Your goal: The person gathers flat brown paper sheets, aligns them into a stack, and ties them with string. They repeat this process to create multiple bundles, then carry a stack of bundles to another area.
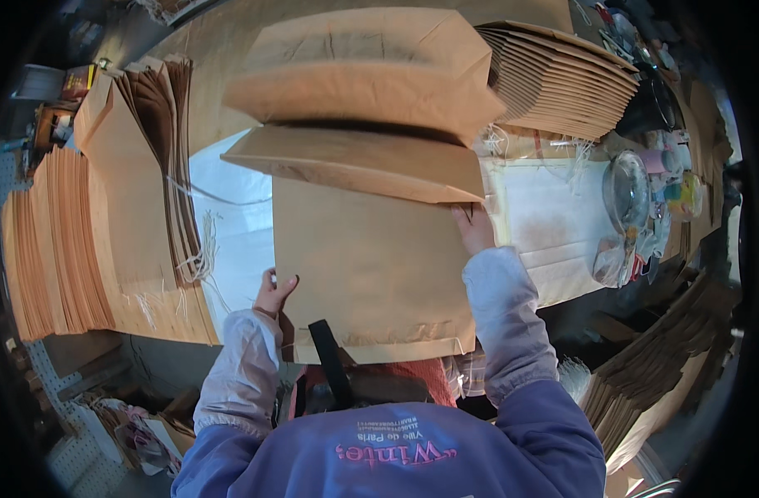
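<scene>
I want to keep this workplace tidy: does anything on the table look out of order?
Yes, mildly: white strings lie in a loose tangle by the brown bags on the left. They look untidy against the evenly layered paper stack at far left. I see no spill.

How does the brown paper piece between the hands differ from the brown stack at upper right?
The brown paper piece shows one broad face; the brown stack, many layered edges. The paper piece lies nearer the body; the stack, farther away. Left hand and right hand are at the paper piece; neither touches the stack. Both are brown.
</scene>
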